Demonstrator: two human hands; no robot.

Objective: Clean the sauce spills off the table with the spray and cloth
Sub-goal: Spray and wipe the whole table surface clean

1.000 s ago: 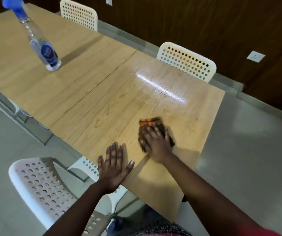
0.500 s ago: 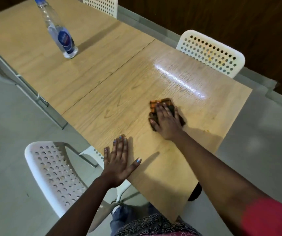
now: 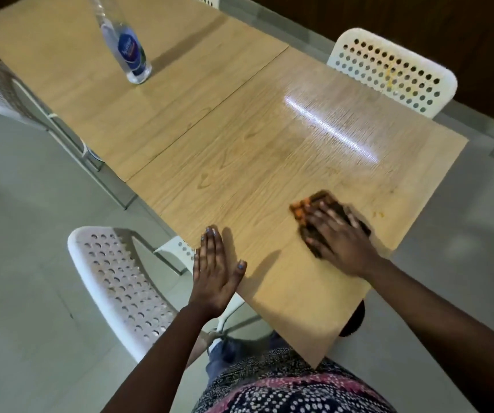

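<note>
From the head camera, the right hand [image 3: 339, 238] lies flat with fingers spread on top of a dark cloth [image 3: 317, 204] with an orange edge, pressing it onto the table [image 3: 239, 162] near the right-hand edge. It covers the cloth rather than gripping it, which suits wiping: the palm's weight goes into the surface. The hand is blurred, so it seems to be mid-stroke. Just beside the cloth, towards the table's edge, a small yellow-orange sauce spot [image 3: 378, 214] remains, apart from the cloth; it looks like the next thing to wipe.

The left hand [image 3: 214, 269] is open and empty, fingers together and thumb out, flat on the near edge of the table, probably to brace the body while the other arm reaches.

The spray bottle [image 3: 126, 43], clear with a blue label, stands well apart on the far left section of the table, out of the way of the wiping.

The table is pale wood grain, made of sections butted together with a visible seam. A bright streak of light shows on the wiped part. White perforated chairs [image 3: 394, 70] stand around it; the far one carries a yellowish smear. The floor is pale grey, the wall dark wood.
</note>
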